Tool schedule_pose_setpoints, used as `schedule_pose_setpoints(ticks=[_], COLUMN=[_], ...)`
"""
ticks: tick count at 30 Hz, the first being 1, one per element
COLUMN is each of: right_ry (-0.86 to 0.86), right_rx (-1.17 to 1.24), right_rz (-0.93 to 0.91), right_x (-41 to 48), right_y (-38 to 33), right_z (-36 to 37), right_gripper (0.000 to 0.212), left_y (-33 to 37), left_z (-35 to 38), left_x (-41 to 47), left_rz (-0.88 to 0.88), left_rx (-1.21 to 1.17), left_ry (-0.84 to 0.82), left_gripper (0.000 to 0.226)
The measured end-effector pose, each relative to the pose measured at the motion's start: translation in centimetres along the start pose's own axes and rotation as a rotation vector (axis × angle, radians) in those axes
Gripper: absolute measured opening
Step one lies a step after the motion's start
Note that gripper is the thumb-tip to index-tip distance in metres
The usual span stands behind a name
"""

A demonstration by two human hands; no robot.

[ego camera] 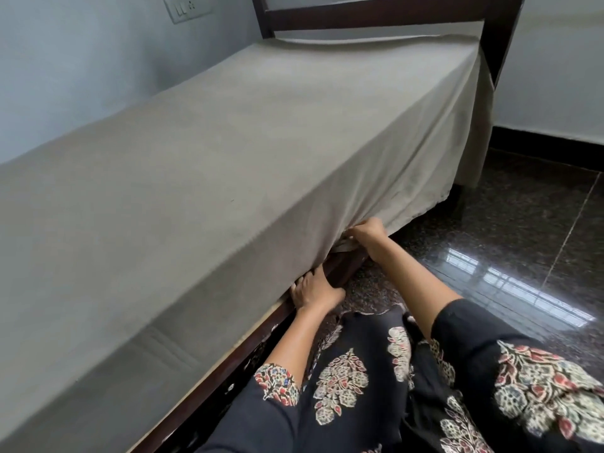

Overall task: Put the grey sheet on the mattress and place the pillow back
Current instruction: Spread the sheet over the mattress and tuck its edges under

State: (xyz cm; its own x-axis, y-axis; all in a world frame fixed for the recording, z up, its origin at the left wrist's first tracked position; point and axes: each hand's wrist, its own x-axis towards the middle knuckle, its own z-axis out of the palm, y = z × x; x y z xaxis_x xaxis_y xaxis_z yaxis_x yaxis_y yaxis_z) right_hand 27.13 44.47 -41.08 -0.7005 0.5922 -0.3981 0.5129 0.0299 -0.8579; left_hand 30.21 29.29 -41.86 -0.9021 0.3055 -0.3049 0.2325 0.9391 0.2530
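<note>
Smooth grey cotton sheet (pixel 228 152) is covering the mattress | left hand (pixel 315 289) at 6 o'clock is tucking its hem under, fingers hidden | right hand (pixel 367 233) is pinching hanging fabric taut | pillow unseen

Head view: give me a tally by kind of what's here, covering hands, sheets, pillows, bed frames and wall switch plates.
Hands: 2, left hand and right hand, both at the sheet's hanging edge
Sheets: 1, grey sheet
Pillows: 0 in view
Bed frames: 1, dark bed frame
Switch plates: 1, switch plate
Total: 5
</note>
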Motion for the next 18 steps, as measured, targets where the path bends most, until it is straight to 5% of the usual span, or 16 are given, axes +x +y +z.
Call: schedule_pose_setpoints(ticks=[5, 9, 11, 18], right_ry=[0.069, -0.355, -0.428, -0.068], right_rx=[-0.264, -0.366, -0.446, -0.260], right_rz=[-0.091, -0.100, -0.125, -0.117], right_x=[1.4, 0.6, 0.1, 1.5], right_y=[-0.6, -2.9, -4.3, -3.3], right_z=[-2.2, -4.0, -4.4, -2.4], right_gripper=[0.012, 0.009, 0.014, 0.025], left_y=[-0.9, -0.7, -0.5, 0.1], left_z=[0.0, 0.1, 0.4, 0.8], left_x=[-0.4, -0.5, -0.3, 0.0], left_rz=[0.077, 0.093, 0.090, 0.075], left_rx=[0.077, 0.169, 0.221, 0.190], left_ry=[-0.007, 0.010, 0.020, 0.022], left_gripper=[0.089, 0.092, 0.095, 0.098])
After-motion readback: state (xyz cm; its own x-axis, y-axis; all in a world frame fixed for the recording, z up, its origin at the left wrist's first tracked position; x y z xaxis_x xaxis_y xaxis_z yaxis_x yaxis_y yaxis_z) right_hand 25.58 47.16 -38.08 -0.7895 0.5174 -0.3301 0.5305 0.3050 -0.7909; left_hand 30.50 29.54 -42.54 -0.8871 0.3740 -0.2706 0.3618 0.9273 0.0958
